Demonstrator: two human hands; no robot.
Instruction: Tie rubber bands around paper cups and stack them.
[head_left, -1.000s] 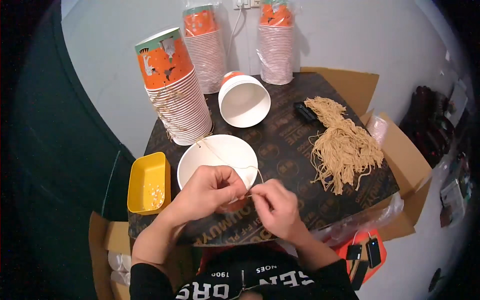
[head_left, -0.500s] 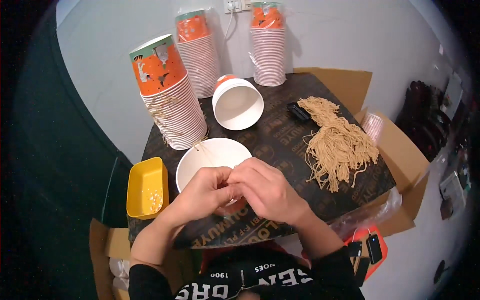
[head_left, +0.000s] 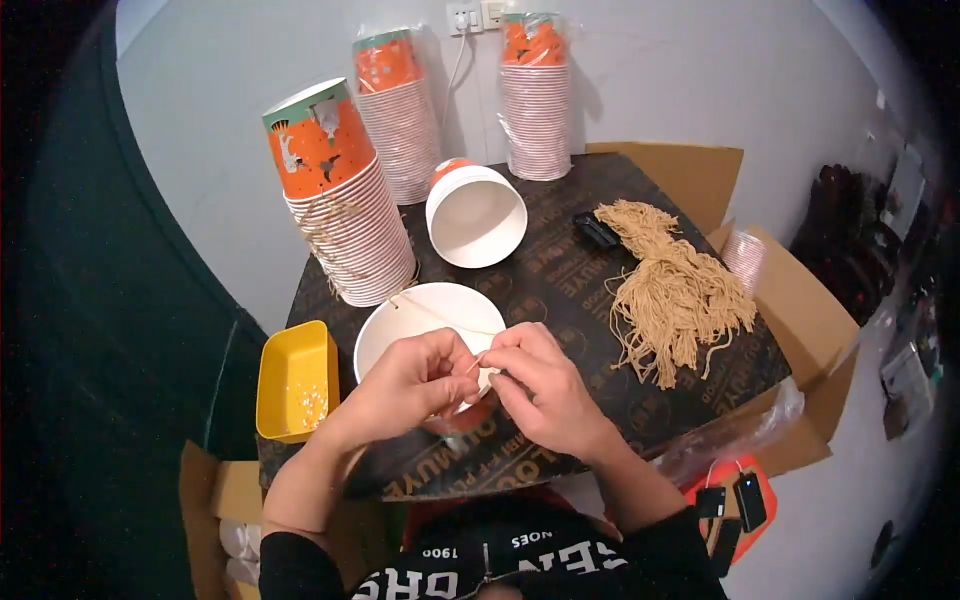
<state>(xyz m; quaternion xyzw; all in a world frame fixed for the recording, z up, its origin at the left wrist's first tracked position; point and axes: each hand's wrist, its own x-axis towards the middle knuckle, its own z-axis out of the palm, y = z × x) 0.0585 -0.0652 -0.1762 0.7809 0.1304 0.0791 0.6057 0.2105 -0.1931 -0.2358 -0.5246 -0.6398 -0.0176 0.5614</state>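
A white-lined paper bucket (head_left: pixel 385 325) stands upright at the near middle of the table, its orange outside showing below my fingers. A thin tan cord (head_left: pixel 455 322) comes from the bucket's far-left rim and runs across the opening to my hands. Over the near-right rim, my left hand (head_left: pixel 412 385) pinches the cord between thumb and forefinger. My right hand (head_left: pixel 548 392) grips the same cord close beside it, fingertips nearly touching the left ones. Any knot or hole at the near rim is hidden by my fingers.
A tall bucket stack (head_left: pixel 350 230) with cords stands left, beside wrapped stacks (head_left: pixel 400 130) at the back. A tipped bucket (head_left: pixel 478 220) lies mid-table. Right are a tan cord bundle (head_left: pixel 685 300) and black clip (head_left: pixel 597 231); left, a yellow tray (head_left: pixel 265 385) holds small white bits.
My hands have drawn slightly apart, uncovering the cord between the fingertips. The cord across the bucket now shows as a line from the far rim to my right hand.
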